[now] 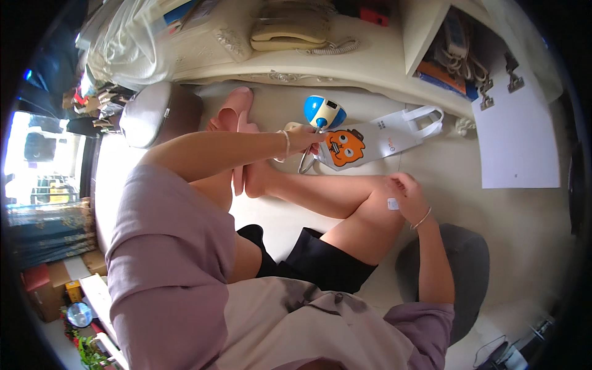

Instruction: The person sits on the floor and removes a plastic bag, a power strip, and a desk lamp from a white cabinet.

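Observation:
My left hand (305, 139) is closed around the bent metal neck of a small blue-and-white desk lamp (324, 112). The lamp's rounded head sits just beyond my fingers, and the neck curves down below them. Beside it on the floor lies a silvery-white tote bag (377, 138) with an orange cartoon face and some writing. My right hand (409, 194) rests at my bent knee with its fingers curled. A small white square (392, 204) shows beside its thumb; whether the hand holds it or it sticks to the knee is unclear.
Pink slippers (237, 108) are at my feet. A round grey stool (157, 113) stands at left, another grey seat (467, 273) at right. Ahead is a cream carved cabinet (365, 69) bearing a corded telephone (289, 34). White paper (518, 138) with binder clips hangs at its right.

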Demonstrator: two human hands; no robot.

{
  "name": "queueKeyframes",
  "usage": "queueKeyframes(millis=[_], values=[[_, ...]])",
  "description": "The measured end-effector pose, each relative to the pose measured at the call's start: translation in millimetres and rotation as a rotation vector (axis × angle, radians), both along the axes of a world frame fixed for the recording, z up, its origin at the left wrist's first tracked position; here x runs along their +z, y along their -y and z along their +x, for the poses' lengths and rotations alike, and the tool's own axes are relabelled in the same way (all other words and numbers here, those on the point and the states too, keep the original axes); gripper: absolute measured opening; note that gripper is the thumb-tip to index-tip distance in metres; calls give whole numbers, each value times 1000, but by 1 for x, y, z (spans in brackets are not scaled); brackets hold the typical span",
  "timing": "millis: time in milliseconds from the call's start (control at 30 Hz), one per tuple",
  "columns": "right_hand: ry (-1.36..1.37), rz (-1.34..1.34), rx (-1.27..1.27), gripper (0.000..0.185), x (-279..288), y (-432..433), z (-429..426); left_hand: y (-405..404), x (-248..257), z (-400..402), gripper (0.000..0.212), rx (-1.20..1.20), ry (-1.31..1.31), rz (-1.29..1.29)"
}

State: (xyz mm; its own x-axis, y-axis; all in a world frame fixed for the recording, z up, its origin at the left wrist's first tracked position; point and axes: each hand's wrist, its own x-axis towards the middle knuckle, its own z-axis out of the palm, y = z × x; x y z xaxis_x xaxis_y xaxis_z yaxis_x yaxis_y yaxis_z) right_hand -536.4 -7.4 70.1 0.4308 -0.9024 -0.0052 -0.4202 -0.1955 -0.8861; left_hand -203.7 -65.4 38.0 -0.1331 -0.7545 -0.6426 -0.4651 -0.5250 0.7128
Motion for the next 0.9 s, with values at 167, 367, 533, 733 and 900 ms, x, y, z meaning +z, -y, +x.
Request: queueKeyframes(millis=[167,367,533,733,900], values=[[-43,-67,-270,13,-14,18,-18,-7,47,-1,30,376,-284,-103],[-72,-391,-272,14,-8,5,1,-26,163,25,26,155,-432,-455],[171,-515,-404,73,8,-32,84,-78,220,32,23,125,-749,-489],[428,-523,-67,100,36,-53,140,-131,261,32,20,0,-1084,-246],[679,-525,4,119,81,-99,150,-162,272,21,22,-226,-1169,-52]])
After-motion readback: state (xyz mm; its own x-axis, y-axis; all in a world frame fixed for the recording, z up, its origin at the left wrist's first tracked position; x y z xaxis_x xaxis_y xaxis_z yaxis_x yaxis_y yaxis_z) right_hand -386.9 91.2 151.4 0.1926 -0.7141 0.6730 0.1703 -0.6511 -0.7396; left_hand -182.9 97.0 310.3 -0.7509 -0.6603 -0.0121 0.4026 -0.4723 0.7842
